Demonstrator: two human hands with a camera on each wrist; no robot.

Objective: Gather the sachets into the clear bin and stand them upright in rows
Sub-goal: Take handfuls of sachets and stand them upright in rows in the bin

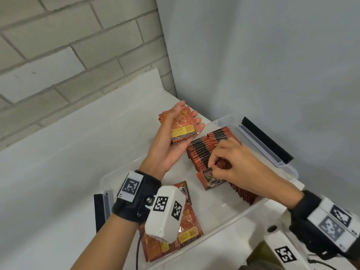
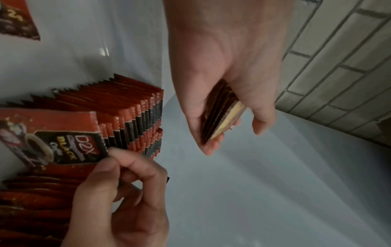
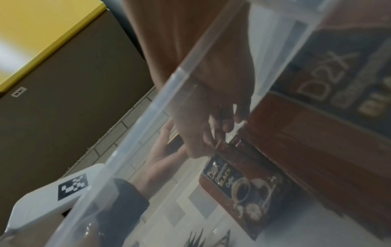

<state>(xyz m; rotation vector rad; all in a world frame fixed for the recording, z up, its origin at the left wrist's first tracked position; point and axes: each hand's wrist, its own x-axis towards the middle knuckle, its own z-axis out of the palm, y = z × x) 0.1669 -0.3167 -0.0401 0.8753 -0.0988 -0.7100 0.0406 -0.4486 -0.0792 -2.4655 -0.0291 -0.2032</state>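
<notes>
Task judged well past halfway: two long rows of sachets (image 1: 210,151) are already stood on edge along the right side of the clear bin (image 1: 229,215), packed tight, tops showing as red-and-black stripes with serrated edges. One sachet (image 1: 209,180) with its printed coffee-cup face is seen at the near end of a row, leaning slightly rather than fully upright. A small stack of sachets (image 1: 180,124) is held in the left hand (image 1: 171,141), raised above the far left corner of the bin, palm up, fingers and thumb curled loosely round the stack; in the left wrist view the stack (image 2: 220,115) is seen edge-on, several deep. The right hand (image 1: 231,162) is lowered onto the rows, thumb and forefinger pinched on the top edges of a few sachets, apparently to seat or straighten them. Still left: a loose pile of flat sachets (image 1: 187,228) on the bin floor at the near left, partly hidden by the wrist camera, plus the held stack. Sachets look like thin glossy foil, flat, rectangular, crinkly. Bin is translucent smooth plastic with black-trimmed clip handles (image 1: 266,141). It is set on a white matte counter (image 1: 58,162) by a grey block wall (image 1: 68,45).
</notes>
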